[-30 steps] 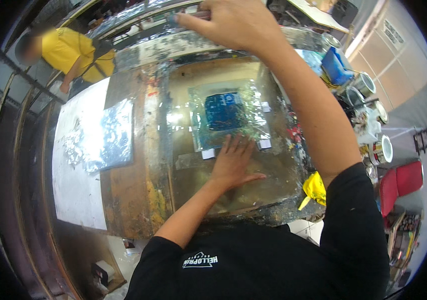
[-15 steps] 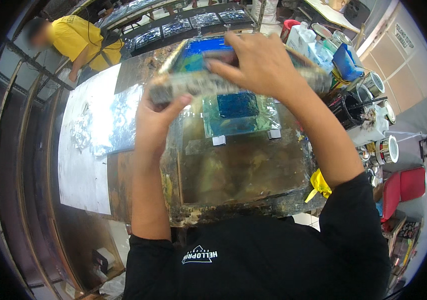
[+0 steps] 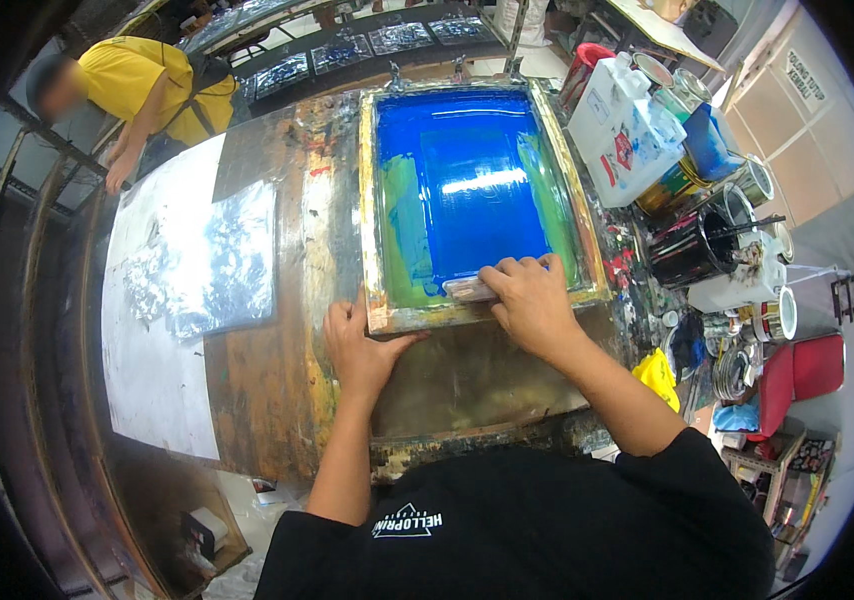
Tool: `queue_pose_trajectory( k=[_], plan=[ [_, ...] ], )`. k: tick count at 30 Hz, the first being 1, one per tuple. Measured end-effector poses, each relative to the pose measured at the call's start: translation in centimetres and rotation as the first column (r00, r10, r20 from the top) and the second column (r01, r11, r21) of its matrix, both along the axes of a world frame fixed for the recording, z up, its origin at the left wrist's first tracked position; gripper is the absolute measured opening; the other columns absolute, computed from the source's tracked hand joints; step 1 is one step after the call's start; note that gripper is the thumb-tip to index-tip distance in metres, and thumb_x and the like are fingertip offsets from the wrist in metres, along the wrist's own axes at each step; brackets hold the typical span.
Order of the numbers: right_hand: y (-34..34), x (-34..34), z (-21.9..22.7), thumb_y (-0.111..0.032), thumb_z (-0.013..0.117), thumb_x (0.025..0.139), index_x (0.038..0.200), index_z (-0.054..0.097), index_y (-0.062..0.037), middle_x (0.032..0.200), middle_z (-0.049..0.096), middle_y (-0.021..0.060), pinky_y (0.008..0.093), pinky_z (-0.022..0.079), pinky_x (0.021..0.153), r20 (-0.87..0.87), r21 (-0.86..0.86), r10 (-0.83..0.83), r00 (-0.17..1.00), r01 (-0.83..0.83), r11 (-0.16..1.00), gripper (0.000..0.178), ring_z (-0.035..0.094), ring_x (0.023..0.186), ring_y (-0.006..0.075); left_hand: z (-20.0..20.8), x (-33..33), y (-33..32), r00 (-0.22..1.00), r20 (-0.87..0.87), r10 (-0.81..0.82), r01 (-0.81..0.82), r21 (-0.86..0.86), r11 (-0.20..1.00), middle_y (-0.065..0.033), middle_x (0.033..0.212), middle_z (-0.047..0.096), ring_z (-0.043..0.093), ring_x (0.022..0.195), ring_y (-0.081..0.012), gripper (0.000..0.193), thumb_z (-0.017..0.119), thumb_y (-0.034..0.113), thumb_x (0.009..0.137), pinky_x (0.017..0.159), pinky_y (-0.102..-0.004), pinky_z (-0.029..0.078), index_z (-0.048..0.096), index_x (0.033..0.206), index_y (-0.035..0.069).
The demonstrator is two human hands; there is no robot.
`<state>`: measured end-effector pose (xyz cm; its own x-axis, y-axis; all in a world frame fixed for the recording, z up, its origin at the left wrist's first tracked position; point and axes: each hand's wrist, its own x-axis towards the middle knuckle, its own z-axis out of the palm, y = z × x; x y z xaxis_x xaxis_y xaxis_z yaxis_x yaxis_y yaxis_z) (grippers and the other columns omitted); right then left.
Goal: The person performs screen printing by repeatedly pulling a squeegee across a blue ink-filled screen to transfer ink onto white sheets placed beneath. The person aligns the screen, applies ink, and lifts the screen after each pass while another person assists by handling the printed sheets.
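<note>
A screen-printing frame lies flat on the table, its mesh coated with blue ink and green along both sides. My right hand is closed around a squeegee resting on the mesh near the front edge. At the frame's near left corner, my left hand grips the wood, thumb along the front edge and fingers by the left side. Whatever lies beneath the screen is hidden. Hinge clamps stand at the frame's far edge.
White paper with shiny plastic sheets covers the table's left side. Along the right stand a white jug, ink cans and a black pot. A yellow cloth lies near my right arm. A person in yellow stands far left.
The raised frame has come down flat, covering the glossy blue-printed sheet. My right hand has moved nearer with the squeegee onto the mesh; my left hand has lowered to the near corner.
</note>
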<state>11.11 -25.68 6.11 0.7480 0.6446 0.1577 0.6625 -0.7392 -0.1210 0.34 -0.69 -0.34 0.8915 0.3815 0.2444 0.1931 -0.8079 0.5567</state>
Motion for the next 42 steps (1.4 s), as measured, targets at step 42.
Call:
queue_pose_trajectory(
  k=[42],
  plan=[
    [6.2, 19.6, 1.2, -0.026, 0.073, 0.091, 0.12, 0.069, -0.019, 0.108, 0.072, 0.0085, 0.0573, 0.046, 0.089, 0.054, -0.074, -0.044, 0.998, 0.048, 0.996, 0.031, 0.072, 0.104, 0.0327, -0.6, -0.6, -0.2, 0.962, 0.264, -0.067, 0.105, -0.134, 0.985, -0.0177, 0.098, 0.068, 0.059, 0.088, -0.0367, 0.112, 0.097, 0.045, 0.07, 0.083, -0.0459, 0.045, 0.047, 0.158, -0.003]
  ],
)
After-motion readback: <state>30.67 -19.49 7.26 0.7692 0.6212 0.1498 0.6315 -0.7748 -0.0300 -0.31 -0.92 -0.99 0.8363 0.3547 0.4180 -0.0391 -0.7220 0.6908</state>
